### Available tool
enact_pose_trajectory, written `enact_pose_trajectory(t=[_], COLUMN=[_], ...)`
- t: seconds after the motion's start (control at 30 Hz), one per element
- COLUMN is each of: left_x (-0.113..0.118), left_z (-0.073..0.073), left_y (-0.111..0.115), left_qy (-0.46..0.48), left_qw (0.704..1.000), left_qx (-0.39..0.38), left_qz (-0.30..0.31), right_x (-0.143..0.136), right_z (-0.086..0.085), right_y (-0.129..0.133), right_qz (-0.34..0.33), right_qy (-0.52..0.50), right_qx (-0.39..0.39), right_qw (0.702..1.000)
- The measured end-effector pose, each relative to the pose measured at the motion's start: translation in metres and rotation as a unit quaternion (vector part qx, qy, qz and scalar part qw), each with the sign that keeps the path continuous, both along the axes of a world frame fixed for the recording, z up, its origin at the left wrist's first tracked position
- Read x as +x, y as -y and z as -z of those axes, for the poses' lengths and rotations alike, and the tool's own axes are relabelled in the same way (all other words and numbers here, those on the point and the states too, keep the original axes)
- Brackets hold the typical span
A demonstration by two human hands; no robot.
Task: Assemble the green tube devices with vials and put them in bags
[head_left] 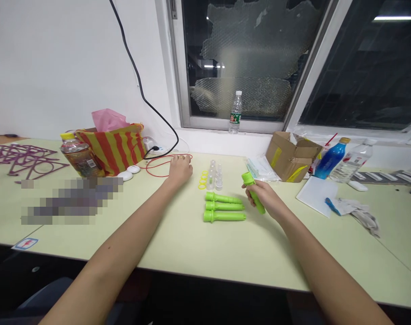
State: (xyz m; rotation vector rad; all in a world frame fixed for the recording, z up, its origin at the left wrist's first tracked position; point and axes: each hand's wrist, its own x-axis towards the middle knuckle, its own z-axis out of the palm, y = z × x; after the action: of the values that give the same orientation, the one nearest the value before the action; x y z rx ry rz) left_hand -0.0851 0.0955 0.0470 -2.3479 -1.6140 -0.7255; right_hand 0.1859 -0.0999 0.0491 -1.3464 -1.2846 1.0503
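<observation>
My right hand (264, 197) grips a green plastic tube (252, 191), held tilted just above the pale green table (192, 239). Three more green tubes (224, 207) lie side by side to its left. Behind them stand several small clear vials (215, 176), with yellow rings (203, 179) beside them. My left hand (180, 169) rests on the table further left, fingers curled at a red wire loop (158, 168); whether it pinches the wire is unclear.
A striped red-yellow bag (115, 146) and a drink bottle (80, 157) stand at left. A cardboard box (291, 155), a blue bottle (331, 158), a clear bottle (352, 161), white paper (315, 195) and a cloth (359, 212) lie at right. A water bottle (235, 113) stands on the windowsill.
</observation>
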Motion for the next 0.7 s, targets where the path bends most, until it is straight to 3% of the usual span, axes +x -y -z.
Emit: enact_pose_trajectory(t=[0.13, 0.23, 0.3, 0.5, 0.7], left_x=[-0.009, -0.011, -0.012, -0.015, -0.015], left_z=[-0.008, -0.012, -0.011, -0.001, 0.005], left_y=[0.029, 0.043, 0.048, 0.05, 0.048], left_qy=[-0.04, -0.024, -0.02, -0.047, -0.08], left_qw=[0.986, 0.965, 0.957, 0.962, 0.968], left_qx=[-0.094, -0.204, -0.235, -0.199, -0.173], left_qz=[-0.13, -0.163, -0.169, -0.179, -0.162], right_x=[0.0, -0.007, -0.016, -0.042, -0.051], right_z=[0.003, -0.001, -0.004, -0.002, 0.004], right_y=[-0.001, 0.008, 0.018, 0.038, 0.043], right_qz=[0.009, -0.072, -0.137, -0.259, -0.271], right_qy=[0.167, 0.294, 0.355, 0.427, 0.471], right_qx=[0.062, 0.131, 0.164, 0.159, 0.109], right_qw=[0.984, 0.944, 0.91, 0.852, 0.832])
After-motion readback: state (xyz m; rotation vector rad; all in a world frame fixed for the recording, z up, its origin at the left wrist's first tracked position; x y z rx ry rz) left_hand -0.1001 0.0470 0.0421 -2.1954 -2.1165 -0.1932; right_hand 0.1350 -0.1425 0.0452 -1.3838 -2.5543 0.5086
